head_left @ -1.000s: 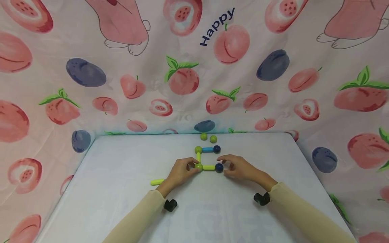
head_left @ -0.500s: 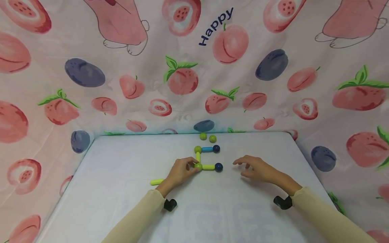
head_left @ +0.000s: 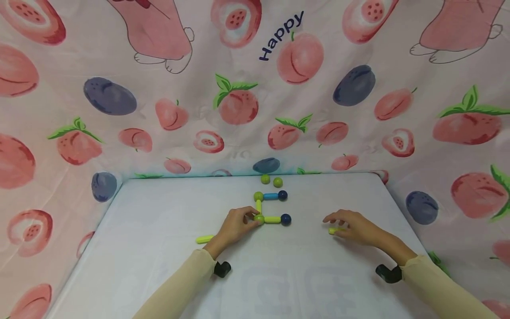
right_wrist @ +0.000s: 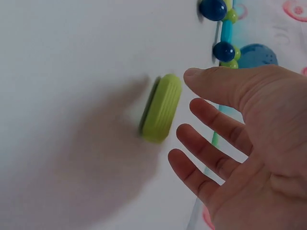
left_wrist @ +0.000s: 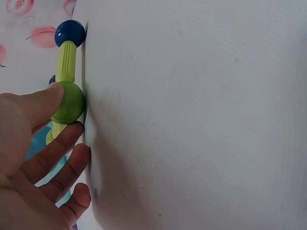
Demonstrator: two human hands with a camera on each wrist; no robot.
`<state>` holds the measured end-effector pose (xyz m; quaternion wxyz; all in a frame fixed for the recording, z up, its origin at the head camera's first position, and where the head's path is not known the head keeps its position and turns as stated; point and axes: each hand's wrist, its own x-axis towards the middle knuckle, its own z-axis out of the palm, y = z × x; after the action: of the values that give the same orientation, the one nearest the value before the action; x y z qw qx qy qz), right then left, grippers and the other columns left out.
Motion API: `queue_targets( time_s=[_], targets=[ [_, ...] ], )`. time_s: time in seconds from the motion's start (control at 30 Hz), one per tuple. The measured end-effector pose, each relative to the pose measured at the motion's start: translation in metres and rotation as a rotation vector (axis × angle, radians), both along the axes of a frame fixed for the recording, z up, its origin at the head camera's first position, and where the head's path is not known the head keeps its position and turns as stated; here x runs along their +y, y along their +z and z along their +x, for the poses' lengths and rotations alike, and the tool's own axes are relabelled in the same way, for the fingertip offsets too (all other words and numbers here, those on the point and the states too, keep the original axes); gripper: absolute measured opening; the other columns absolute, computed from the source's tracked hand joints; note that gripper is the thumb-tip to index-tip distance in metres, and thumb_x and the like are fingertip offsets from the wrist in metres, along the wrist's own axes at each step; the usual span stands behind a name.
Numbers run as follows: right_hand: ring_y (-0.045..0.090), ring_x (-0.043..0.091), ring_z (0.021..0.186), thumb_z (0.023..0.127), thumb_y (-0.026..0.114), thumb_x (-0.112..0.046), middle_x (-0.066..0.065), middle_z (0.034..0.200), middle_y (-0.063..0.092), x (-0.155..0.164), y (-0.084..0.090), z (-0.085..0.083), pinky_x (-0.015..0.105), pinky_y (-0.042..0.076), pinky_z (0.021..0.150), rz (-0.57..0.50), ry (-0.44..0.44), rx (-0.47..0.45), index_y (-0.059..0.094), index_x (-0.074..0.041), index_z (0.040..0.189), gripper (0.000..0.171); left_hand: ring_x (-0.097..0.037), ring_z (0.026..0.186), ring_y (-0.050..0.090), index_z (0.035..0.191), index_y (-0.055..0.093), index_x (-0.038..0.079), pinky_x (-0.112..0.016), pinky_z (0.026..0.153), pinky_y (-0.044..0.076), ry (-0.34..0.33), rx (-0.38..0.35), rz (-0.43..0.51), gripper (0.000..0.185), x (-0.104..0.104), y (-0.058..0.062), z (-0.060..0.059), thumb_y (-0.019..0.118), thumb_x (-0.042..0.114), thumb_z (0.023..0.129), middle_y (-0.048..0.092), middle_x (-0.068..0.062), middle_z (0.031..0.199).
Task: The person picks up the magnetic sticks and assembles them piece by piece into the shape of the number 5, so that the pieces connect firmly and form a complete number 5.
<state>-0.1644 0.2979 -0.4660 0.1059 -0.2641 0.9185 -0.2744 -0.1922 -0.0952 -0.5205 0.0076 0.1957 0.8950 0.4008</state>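
In the middle of the white table [head_left: 303,274], a blocky C shape is made of short sticks and round balls. It has a far green ball [head_left: 258,196], a blue stick [head_left: 271,196] and a far dark blue ball [head_left: 283,195]. The near green ball [head_left: 259,219] is smooth and shiny, and a yellow-green stick goes right from it to the near dark blue ball [head_left: 285,219]. The left hand [head_left: 235,224] pinches the near green ball, with its other fingers apart below. On the right side, a ridged yellow-green loose stick [right_wrist: 162,109] with round ends lies by the right hand [head_left: 358,227]. That hand's fingers are spread and hold nothing, and its thumb is just beside the stick.
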Motion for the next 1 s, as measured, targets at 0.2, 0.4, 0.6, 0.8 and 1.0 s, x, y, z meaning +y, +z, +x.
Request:
queue_targets(
  time_s=[0.2,0.4,0.6,0.8,1.0],
  targets=[
    [0.061,0.022,0.095,0.089,0.079,-0.004,0.000,0.106,0.068,0.007,-0.008,0.004,0.039,0.055,0.082,0.007,-0.033,-0.019,0.070,-0.011,0.124,0.037,-0.011,0.072,0.052,0.113,0.076,0.014,-0.027,0.066,0.043,0.008,-0.002,0.001,0.023,0.000,0.000,0.001,0.081,0.020,0.091,0.075,0.000,0.096],
    [0.059,0.020,0.095,0.089,0.078,-0.002,-0.002,0.102,0.066,0.008,-0.014,0.006,0.035,0.054,0.081,0.004,-0.069,-0.039,0.071,-0.012,0.121,0.035,-0.011,0.071,0.052,0.112,0.076,0.014,-0.027,0.065,0.043,0.011,-0.001,0.006,0.023,0.000,0.000,0.001,0.081,0.020,0.090,0.075,0.000,0.096],
    [0.058,0.017,0.092,0.089,0.077,-0.001,-0.005,0.100,0.066,0.009,-0.022,0.004,0.035,0.054,0.081,0.033,-0.094,-0.020,0.072,-0.015,0.118,0.033,-0.009,0.069,0.052,0.112,0.076,0.013,-0.026,0.064,0.044,0.002,0.016,-0.001,0.024,0.000,-0.001,0.001,0.082,0.020,0.090,0.075,0.000,0.096],
    [0.057,0.016,0.090,0.089,0.078,-0.002,-0.007,0.098,0.065,0.010,-0.028,0.003,0.034,0.054,0.080,0.039,-0.099,-0.011,0.073,-0.017,0.116,0.032,-0.009,0.069,0.052,0.112,0.076,0.013,-0.026,0.064,0.044,0.000,0.027,-0.004,0.024,0.000,-0.001,0.000,0.082,0.020,0.090,0.075,0.000,0.095],
    [0.058,0.015,0.089,0.089,0.078,-0.002,-0.007,0.099,0.065,0.010,-0.030,0.002,0.034,0.054,0.080,0.035,-0.099,-0.001,0.073,-0.017,0.116,0.031,-0.009,0.069,0.052,0.112,0.076,0.013,-0.026,0.063,0.043,0.000,0.022,-0.004,0.023,0.000,-0.001,0.000,0.082,0.020,0.090,0.075,0.000,0.095]
  ],
)
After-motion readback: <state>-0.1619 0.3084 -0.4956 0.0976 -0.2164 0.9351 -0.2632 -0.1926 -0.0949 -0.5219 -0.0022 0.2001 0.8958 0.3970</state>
